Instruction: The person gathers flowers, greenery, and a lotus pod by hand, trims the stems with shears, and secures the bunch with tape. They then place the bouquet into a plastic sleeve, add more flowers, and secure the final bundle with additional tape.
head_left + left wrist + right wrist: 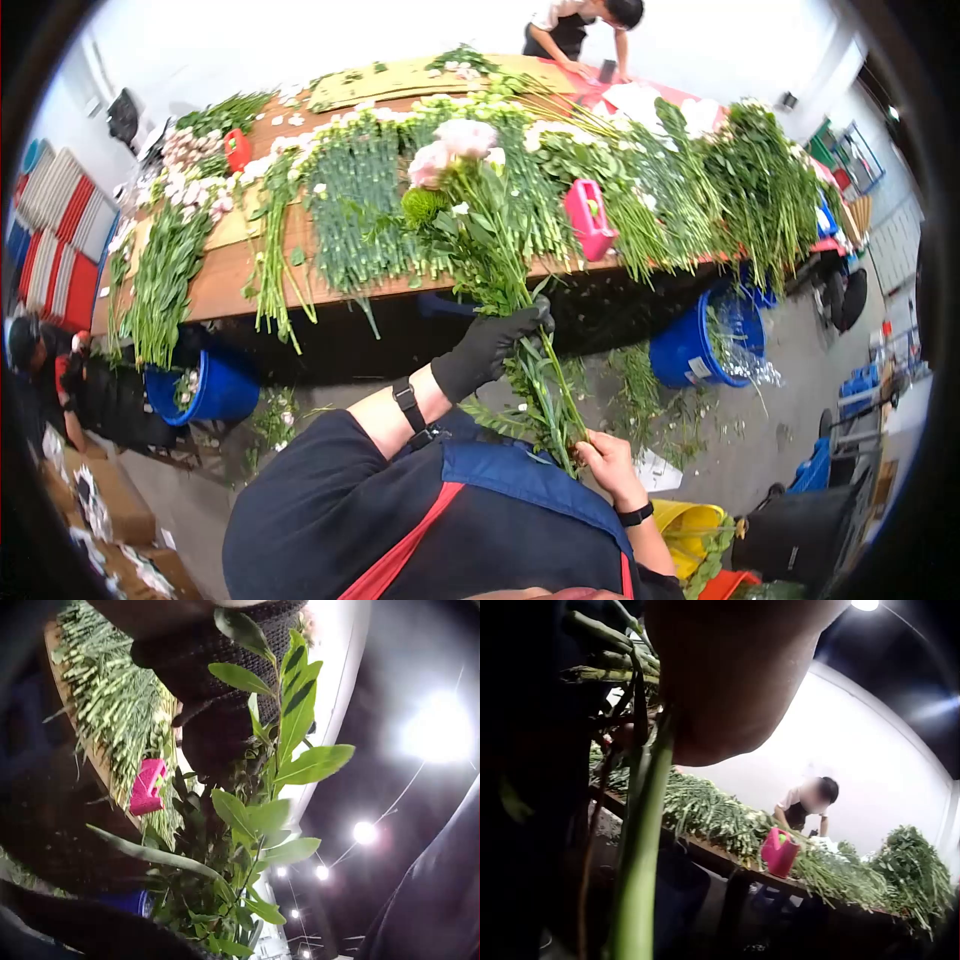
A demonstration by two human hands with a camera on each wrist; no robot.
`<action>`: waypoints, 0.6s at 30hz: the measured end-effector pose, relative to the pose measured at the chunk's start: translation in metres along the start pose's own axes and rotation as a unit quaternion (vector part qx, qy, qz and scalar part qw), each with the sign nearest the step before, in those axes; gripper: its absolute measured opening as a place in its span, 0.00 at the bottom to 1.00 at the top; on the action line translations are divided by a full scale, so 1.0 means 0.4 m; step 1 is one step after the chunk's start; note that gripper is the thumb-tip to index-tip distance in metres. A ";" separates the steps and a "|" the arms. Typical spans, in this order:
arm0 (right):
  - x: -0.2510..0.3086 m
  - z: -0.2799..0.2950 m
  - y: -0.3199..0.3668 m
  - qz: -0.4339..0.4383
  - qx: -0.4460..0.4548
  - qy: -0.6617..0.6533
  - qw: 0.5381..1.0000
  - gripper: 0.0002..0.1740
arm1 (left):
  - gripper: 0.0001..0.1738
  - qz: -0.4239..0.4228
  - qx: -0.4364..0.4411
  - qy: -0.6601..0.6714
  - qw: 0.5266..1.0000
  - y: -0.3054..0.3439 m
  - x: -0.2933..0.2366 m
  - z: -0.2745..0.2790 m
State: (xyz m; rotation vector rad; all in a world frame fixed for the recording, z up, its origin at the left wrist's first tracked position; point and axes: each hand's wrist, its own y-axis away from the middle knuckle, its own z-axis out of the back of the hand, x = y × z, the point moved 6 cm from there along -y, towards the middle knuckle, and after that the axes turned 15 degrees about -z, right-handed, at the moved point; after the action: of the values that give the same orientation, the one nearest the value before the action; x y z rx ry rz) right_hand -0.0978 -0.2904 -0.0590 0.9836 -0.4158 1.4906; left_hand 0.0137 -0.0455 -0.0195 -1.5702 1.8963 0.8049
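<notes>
Two hands: the left grip (490,350), gloved in black, is clenching round the stems of a bouquet (478,240); the right grip (608,466), bare, is pinching those stems lower down.
Bouquet: it is slanting up and left from the right grip, in front of the torso, with a round green flower (424,206) and pale pink blooms (466,138) topping it; whether it is touching anything beyond the hands, I cannot tell.
Near edge: along the table (235,278), leafy stems (170,285) are hanging past the rim at left, a pink container (590,222) is sitting by the edge right of the bouquet, and a dense green bunch (765,190) is drooping over at far right.
Open room: a dark gap is running between table edge and torso, a blue bucket (225,385) bounding it at left, a second blue tub (690,345) at right; a yellow container (690,530) is standing near the right forearm.
Surface: brown wood is showing between bundles at left, a red container (237,150) is standing among pink heads, and long stems (360,200) are covering the middle.
Room: red-and-white stacks (65,225) are lining the left, another person (570,35) is bending over the far side, and cuttings are littering the gray floor (785,425) at right.
</notes>
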 end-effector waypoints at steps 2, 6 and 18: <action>0.022 0.069 -0.002 0.008 -0.004 0.066 0.998 0.19 | 0.16 -0.017 0.008 -0.018 1.000 -0.042 0.040 -0.016; 0.097 0.177 -0.091 -0.030 -0.060 -0.091 0.994 0.41 | 0.31 0.019 0.068 -0.095 0.993 -0.145 0.150 -0.018; 0.126 0.242 -0.546 -0.010 -0.189 0.115 0.975 0.23 | 0.32 -0.246 0.202 -0.383 0.867 -0.532 0.157 -0.035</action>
State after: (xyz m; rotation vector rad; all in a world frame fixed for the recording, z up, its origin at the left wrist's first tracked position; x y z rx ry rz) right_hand 0.1443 -0.2887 -0.0273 0.5059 -0.4978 1.4214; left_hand 0.2121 -0.1273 -0.0780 -1.1364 0.9442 0.6089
